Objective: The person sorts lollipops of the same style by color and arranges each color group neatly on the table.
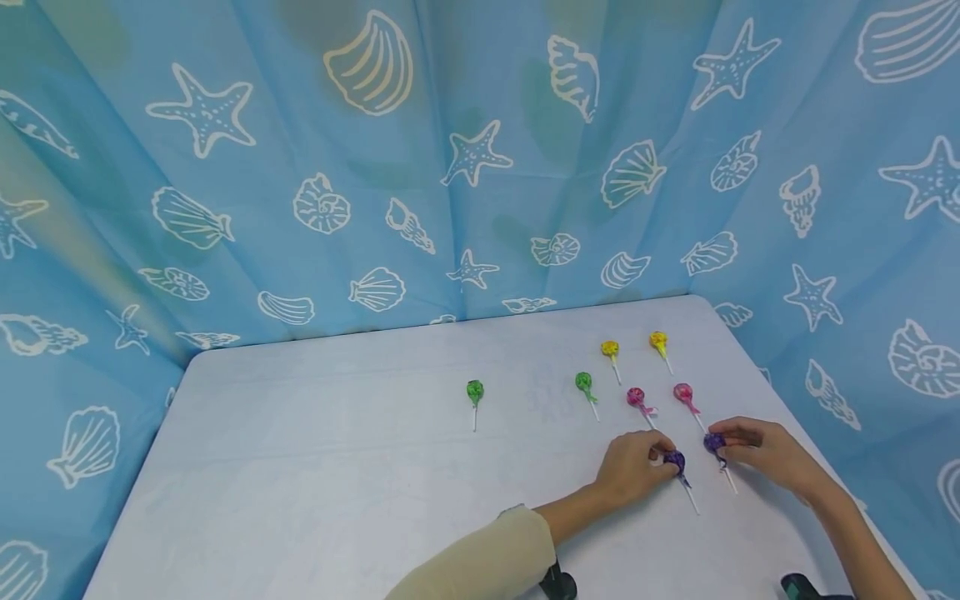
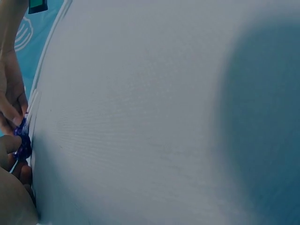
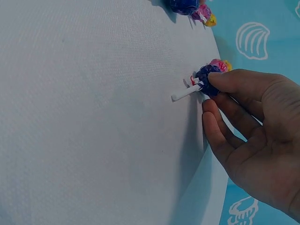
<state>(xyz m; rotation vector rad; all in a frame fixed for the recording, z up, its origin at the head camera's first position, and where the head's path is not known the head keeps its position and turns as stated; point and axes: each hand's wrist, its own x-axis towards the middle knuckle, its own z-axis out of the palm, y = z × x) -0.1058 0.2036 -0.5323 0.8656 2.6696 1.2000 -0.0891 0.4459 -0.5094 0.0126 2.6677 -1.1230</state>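
My left hand pinches a purple lollipop by its wrapped head, the white stick pointing toward me. Just to the right, my right hand grips a second purple lollipop between thumb and fingers, as the right wrist view also shows at its head. Two pink lollipops, one on the left and one on the right, lie right behind the purple ones. In the left wrist view, a purple wrapper shows at the left edge between the fingers.
Two yellow lollipops, left and right, lie behind the pink ones. Green lollipops lie farther left, one nearer and one apart. A blue shell-print curtain surrounds the white table. Dark objects show at the bottom.
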